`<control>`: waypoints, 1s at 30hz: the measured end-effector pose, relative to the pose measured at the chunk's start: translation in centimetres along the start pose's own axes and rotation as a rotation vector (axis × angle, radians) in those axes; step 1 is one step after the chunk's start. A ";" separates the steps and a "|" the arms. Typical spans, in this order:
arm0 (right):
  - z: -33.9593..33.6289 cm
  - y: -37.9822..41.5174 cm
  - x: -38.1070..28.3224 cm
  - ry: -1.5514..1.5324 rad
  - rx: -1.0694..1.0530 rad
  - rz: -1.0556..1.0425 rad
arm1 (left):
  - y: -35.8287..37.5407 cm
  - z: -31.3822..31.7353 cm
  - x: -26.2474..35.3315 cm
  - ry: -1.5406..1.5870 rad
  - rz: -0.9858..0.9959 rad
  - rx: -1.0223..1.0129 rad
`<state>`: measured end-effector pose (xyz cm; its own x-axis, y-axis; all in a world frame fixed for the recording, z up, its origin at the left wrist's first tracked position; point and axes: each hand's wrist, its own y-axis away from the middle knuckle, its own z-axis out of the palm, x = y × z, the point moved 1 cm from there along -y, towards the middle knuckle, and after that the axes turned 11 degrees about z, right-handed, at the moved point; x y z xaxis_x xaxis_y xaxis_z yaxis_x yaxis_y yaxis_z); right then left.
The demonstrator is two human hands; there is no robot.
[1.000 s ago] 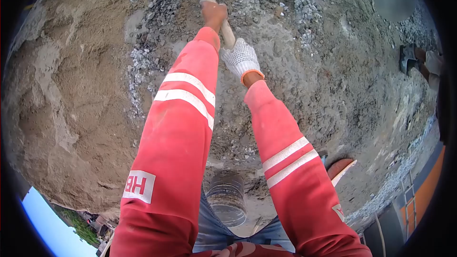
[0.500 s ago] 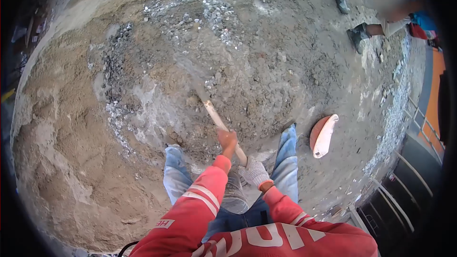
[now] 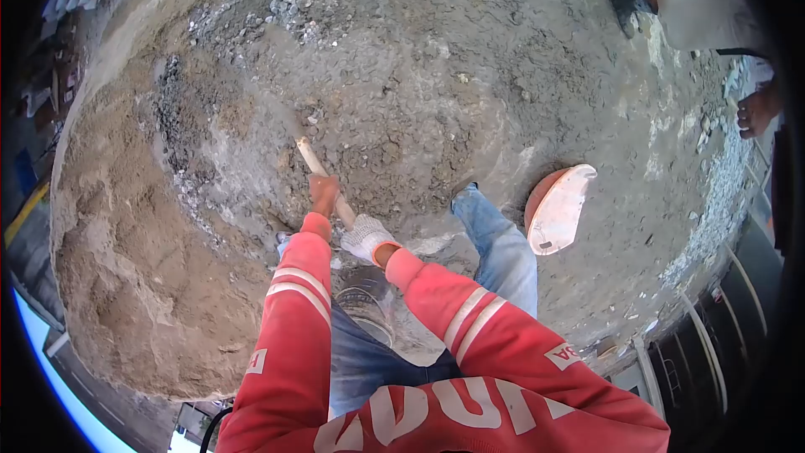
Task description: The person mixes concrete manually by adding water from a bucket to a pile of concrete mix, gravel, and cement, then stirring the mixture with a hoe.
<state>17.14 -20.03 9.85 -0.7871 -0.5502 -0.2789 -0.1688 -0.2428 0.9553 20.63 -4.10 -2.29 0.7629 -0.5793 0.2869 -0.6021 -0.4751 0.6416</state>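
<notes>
My left hand, bare, is wrapped round the wooden handle of a shovel. Behind it, nearer my body, my right hand in a pale knitted glove closes on the handle's near end. The shovel's far end is grey and blurred against the wet grey mix, so its blade is hard to make out. Between my legs, below my hands, stands a bucket, partly covered by my right sleeve.
A pinkish basin lies tilted on the ground to my right. Brown sand is heaped at left, with gravel further off. Another person's boots stand at the top right. Metal bars run along the lower right.
Both my hands and the shovel have moved left and forward, away from my body. My view has shifted, and the other person is now nearer the right edge, with a hand showing.
</notes>
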 end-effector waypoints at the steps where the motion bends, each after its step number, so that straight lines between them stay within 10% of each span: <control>1: 0.5 -0.3 -0.1 0.023 -0.018 -0.016 | -0.1 -0.3 0.1 0.009 0.008 -0.004; 7: -1.0 -0.6 2.6 -0.078 0.008 0.033 | 0.0 1.4 1.9 0.132 0.057 -0.108; 13: -1.4 3.3 16.0 0.245 0.193 -0.112 | 3.8 7.9 0.3 0.991 -0.104 0.024; 21: 3.6 15.7 24.4 0.453 0.374 0.071 | 20.2 13.6 -4.5 1.010 -0.336 0.002; 27: 9.9 12.9 15.7 0.630 0.337 -0.004 | 19.0 -8.4 -7.8 1.278 -0.082 0.310; 30: 15.5 4.4 6.6 0.802 0.405 -0.496 | 8.8 -17.3 -13.5 0.940 0.079 0.687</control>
<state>1.97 -12.37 13.73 0.0290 -0.8697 -0.4928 -0.6715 -0.3821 0.6349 9.13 10.98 11.84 0.4184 -0.0408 0.9073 -0.4368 -0.8850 0.1616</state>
